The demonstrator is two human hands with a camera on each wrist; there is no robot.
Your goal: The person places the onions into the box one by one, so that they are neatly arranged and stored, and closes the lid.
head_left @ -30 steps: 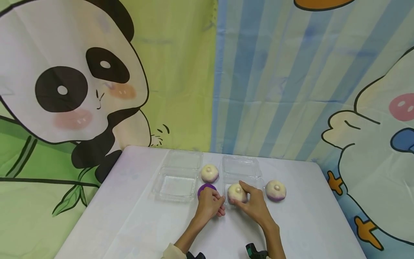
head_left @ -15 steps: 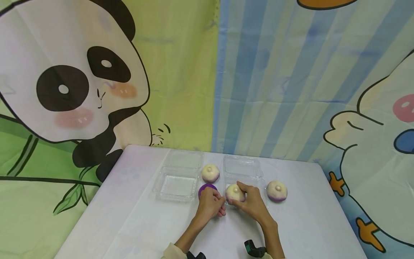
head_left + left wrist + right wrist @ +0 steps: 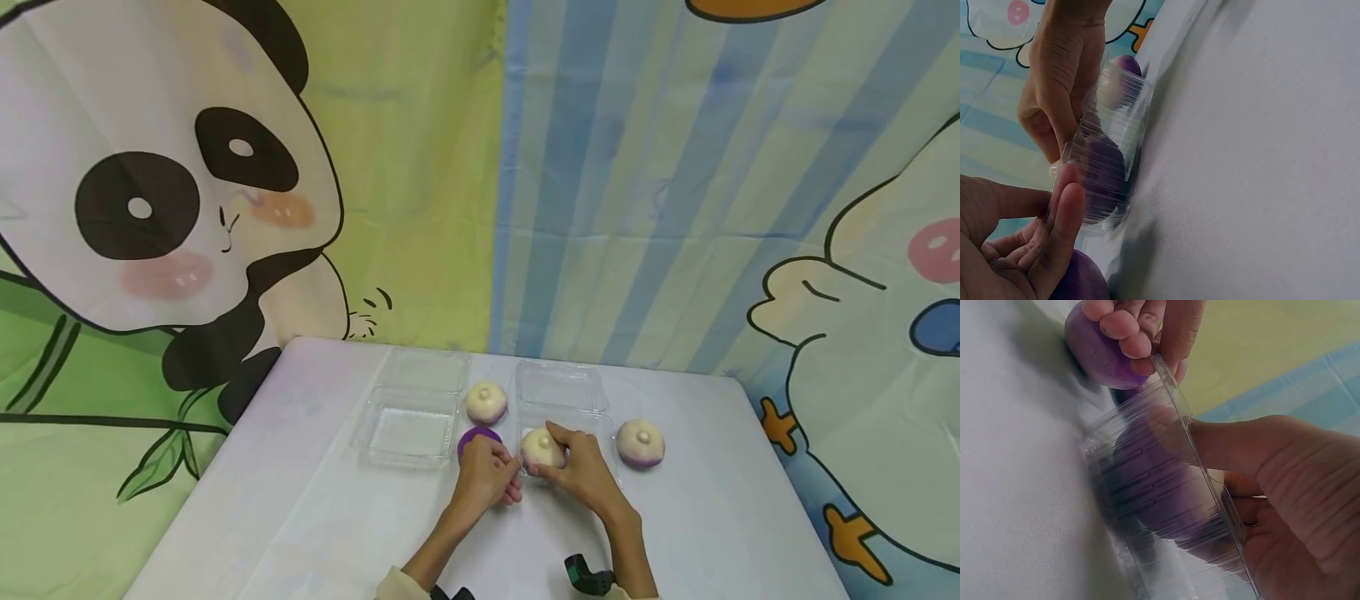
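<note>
Clear plastic clamshell [image 3: 573, 408] on the right — pinching its rim with the left hand [image 3: 486, 475], gripping a purple-and-cream turnip [image 3: 541, 451] inside with the right hand [image 3: 588, 475]. One boxed, apparently — leaving three loose turnips [image 3: 641, 443] outside, with the lid [image 3: 561, 386] unclosed.

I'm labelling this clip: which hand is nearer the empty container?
Left hand: just right of the empty container, pinching the other container. Right hand: farther right, holding a round purple-white object.

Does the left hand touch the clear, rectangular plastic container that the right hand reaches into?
Touching. The right wrist view shows it: the left hand's fingertips pinch the clear plastic container at its rim's corner.
</note>
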